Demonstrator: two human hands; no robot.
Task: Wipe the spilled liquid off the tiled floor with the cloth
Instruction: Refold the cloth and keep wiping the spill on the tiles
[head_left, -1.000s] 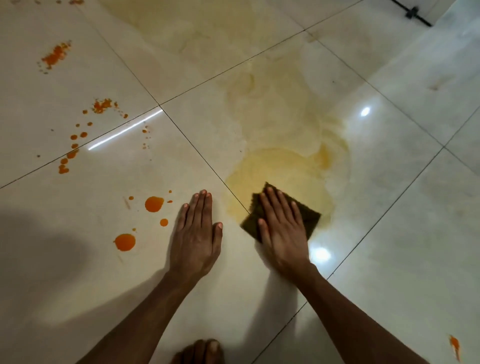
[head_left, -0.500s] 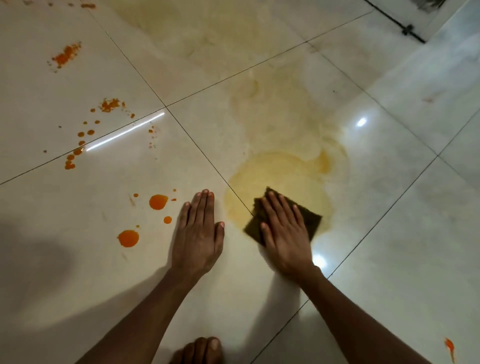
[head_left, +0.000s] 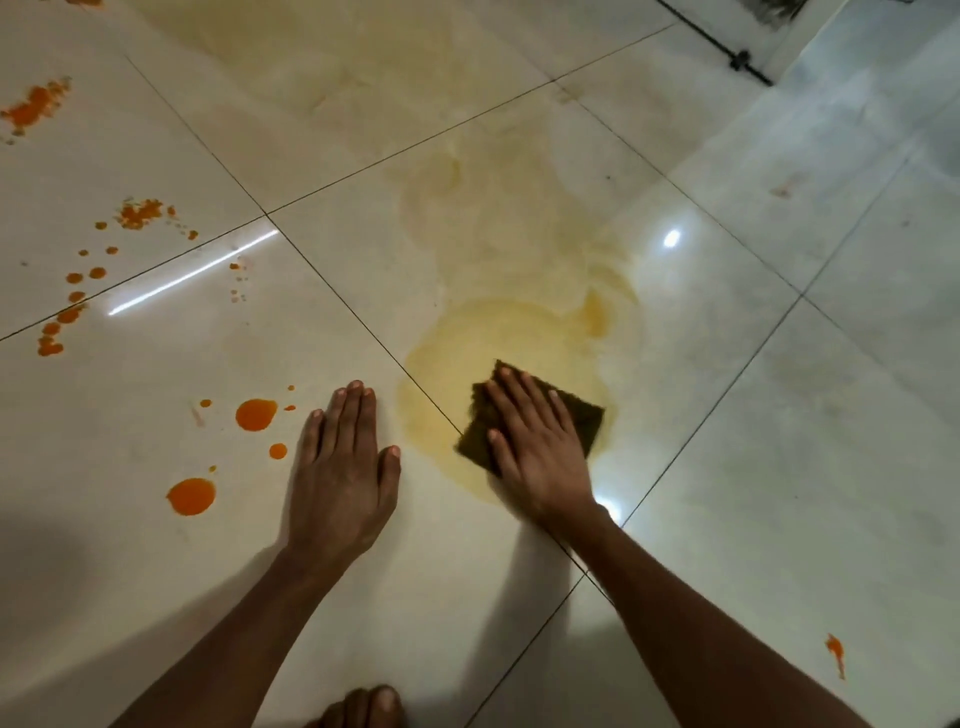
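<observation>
- Right hand (head_left: 537, 457) lay flat on the cloth (head_left: 582, 415), fingers straight and spread, pressing it down, not gripping it.
- Cloth was dark, squarish, sitting on the near edge of the yellow smear (head_left: 519, 332), right by a grout line.
- Left hand (head_left: 340, 467) was flat on the floor (head_left: 779, 467) too, fingers together, holding nothing, just beside the smear.
- Orange drops (head_left: 255, 414) sat left of that hand, untouched, with more splatter further up left.
- One orange fleck (head_left: 835, 654) was way off at lower right.
- Toes (head_left: 363, 706) poked in at the bottom edge.
</observation>
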